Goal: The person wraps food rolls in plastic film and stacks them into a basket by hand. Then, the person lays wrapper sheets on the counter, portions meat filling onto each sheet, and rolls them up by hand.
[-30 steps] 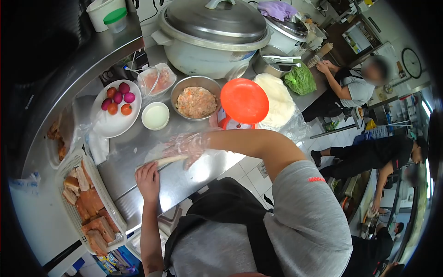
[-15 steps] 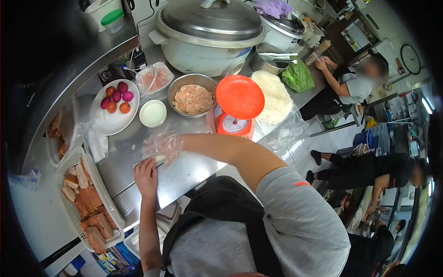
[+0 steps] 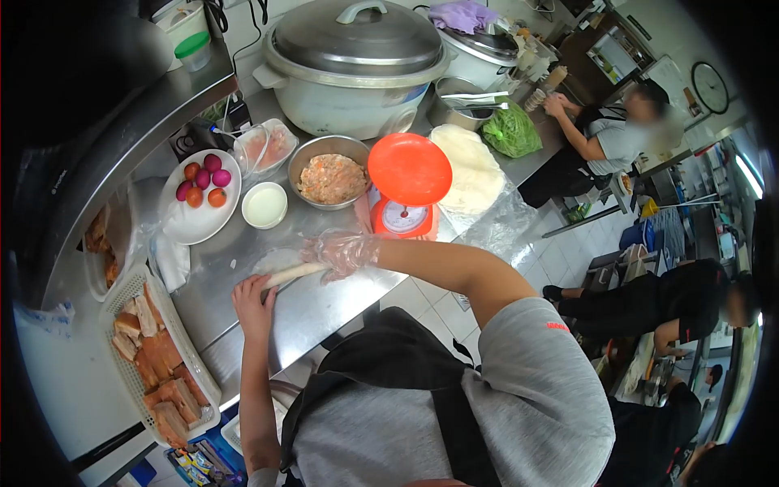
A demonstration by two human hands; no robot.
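Observation:
A slim, pale roll of wrapper (image 3: 294,274) lies slantwise low over the steel table (image 3: 223,304). My bare left hand (image 3: 254,303) has its fingers closed on the roll's left end. At the other end is my right hand (image 3: 347,253), in a clear plastic glove, its fingers pressed around the roll. Beyond my hands stand a small bowl of whitish liquid (image 3: 264,205) and a steel bowl of pinkish minced filling (image 3: 331,177). A red kitchen scale (image 3: 408,170) is nearest to my right hand on the far side.
Pale wrapper sheets (image 3: 464,169) lie on plastic beside the scale. A white plate (image 3: 185,226) holds eggs and tomatoes. At left is a basket (image 3: 209,369) of meat slabs. A large lidded cooker (image 3: 349,93) stands behind. One co-worker (image 3: 617,134) stands at the counter's far end.
My right hand has moved right, away from my left hand, and more of the pale roll shows between them. My left hand has stayed nearly in place. The view has shifted slightly.

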